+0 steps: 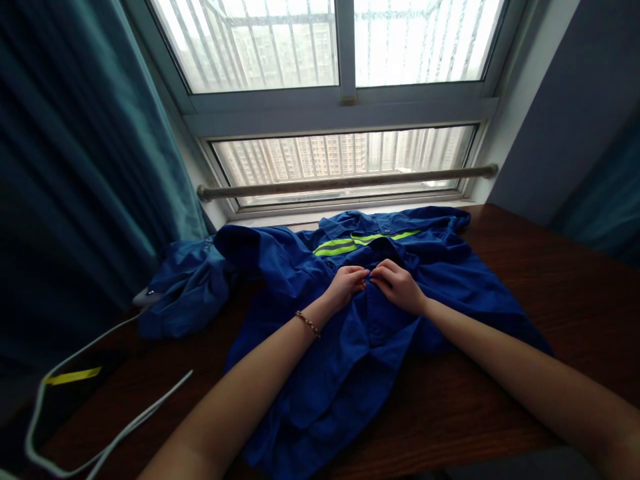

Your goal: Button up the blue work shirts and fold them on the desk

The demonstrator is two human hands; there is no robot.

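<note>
A blue work shirt [310, 373] with bright yellow-green reflective stripes [345, 244] near the collar lies spread on a dark wooden table [550, 293]. My left hand [345, 285] and my right hand [397, 285] meet at the middle of the shirt's front, just below the collar. Both hands have their fingers pinched on the shirt's front edges, fingertips almost touching. A beaded bracelet [307, 323] sits on my left wrist. What lies between the fingertips is too small to make out.
A white cable [75, 353] loops over the table's left side beside a dark item with a yellow strip [73, 376]. A teal curtain [75, 167] hangs at the left. Behind the table are a window [345, 100] and a metal rail [345, 183].
</note>
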